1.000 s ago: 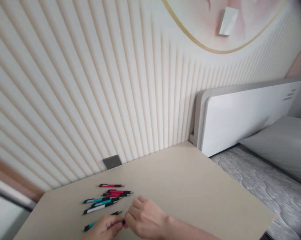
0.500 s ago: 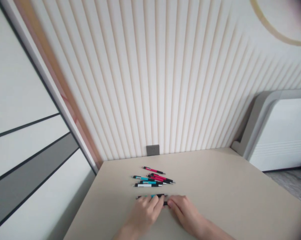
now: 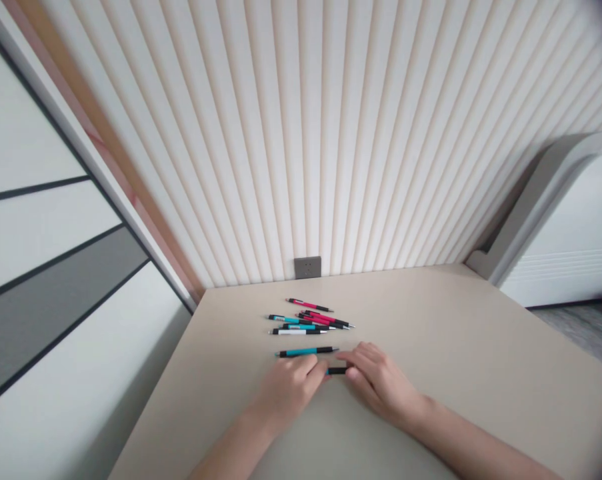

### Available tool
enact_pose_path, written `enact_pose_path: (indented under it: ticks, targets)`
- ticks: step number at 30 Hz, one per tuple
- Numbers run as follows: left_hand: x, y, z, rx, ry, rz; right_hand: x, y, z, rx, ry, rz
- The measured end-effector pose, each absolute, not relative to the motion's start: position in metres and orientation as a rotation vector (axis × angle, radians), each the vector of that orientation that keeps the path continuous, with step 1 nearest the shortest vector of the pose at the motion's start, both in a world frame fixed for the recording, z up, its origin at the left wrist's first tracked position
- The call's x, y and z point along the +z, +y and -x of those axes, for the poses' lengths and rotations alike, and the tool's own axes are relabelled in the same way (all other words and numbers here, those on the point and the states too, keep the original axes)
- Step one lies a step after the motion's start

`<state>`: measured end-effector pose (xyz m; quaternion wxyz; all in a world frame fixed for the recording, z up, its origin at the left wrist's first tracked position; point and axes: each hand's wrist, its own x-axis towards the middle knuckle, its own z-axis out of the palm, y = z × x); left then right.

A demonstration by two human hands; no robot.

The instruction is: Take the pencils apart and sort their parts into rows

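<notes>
Together, the left hand (image 3: 285, 393) and right hand (image 3: 381, 385) pinch a black pen barrel (image 3: 337, 371) between their fingers (image 3: 318, 369)

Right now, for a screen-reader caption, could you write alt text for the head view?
The left hand and right hand flank a short black pen piece on a beige tabletop, near a teal-and-black pen. Beyond lie red, teal and white pens in a loose group, below a ribbed wall.

A teal-and-black pen (image 3: 305, 351) lies near red-and-black pens (image 3: 321, 320) and a white-and-black pen (image 3: 295, 331). The surface (image 3: 481, 327) is plain beige, and the wall panel (image 3: 301, 133) has cream vertical ribs.
</notes>
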<state>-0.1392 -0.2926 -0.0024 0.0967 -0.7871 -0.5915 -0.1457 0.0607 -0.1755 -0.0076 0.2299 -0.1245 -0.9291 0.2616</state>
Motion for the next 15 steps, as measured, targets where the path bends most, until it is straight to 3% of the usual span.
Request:
enact_pose_path:
  ticks: [4,15]
  targets:
    - [-0.005,-0.291,0.135,-0.37,-1.667,2.24,-0.014,-0.172,-0.062,0.961,-2.55,0.502]
    - [-0.01,-0.289,0.132,-0.345,-1.775,2.219,-0.022,-0.163,-0.059,1.017,-2.592,0.429]
